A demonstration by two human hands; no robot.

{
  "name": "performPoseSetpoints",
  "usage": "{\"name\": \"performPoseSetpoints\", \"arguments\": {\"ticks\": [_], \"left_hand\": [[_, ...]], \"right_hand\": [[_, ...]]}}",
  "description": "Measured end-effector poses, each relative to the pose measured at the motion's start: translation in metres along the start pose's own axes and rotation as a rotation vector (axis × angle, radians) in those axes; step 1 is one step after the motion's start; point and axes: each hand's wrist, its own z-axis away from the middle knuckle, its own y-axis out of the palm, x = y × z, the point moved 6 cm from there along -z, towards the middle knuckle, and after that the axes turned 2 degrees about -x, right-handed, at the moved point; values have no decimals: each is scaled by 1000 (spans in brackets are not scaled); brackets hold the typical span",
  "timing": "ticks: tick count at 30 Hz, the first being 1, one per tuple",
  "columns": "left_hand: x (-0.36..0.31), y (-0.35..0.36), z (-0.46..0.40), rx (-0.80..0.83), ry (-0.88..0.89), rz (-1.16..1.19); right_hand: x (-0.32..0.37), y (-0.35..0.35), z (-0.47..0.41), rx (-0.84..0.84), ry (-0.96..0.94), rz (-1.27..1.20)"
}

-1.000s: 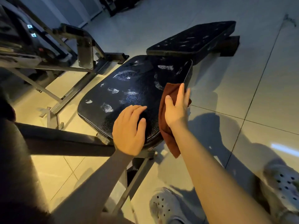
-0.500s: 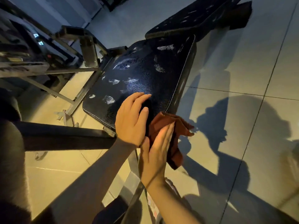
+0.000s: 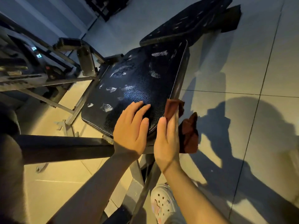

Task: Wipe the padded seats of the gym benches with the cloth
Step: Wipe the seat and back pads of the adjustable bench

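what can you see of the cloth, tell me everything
The cloth is a dark reddish-brown rag, soft and crumpled. The right hand presses it with straight fingers against the right side edge of the padded seat, near the front corner. One folded end sticks up past the fingertips; the rest hangs loose beside the hand, above the floor. The left hand rests on the seat, apart from it.

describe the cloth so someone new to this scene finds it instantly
Start at the black padded bench seat in the middle of the view. At its near right edge, the right hand presses a crumpled cloth against the side of the pad. It is the only reddish-brown item, hanging over the pale floor tiles.
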Motion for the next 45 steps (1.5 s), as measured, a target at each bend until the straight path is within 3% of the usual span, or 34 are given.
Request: {"name": "performPoseSetpoints", "arguments": {"ticks": [4,12,17,21,29,34,39,45], "left_hand": [[-1,-1,0,-23,13,-4],[-3,0,2,-72,6,-12],[-2,3,5,-100,-22,-109],[-2,4,6,-156,-29,-93],[-2,5,6,-260,47,-92],[-4,4,3,-265,19,-117],[-2,5,4,-260,18,-70],[-3,4,5,-310,32,-62]], "right_hand": [[2,6,32,-14,-9,42],[17,-10,-93,-6,106,-110],[6,-5,-32,-17,7,-37],[4,1,-2,-20,69,-76],[7,-15,-129,42,154,-144],[-3,-15,-72,40,-14,-1],[-6,-14,-19,96,-53,57],[9,-15,-102,98,85,-45]]}}
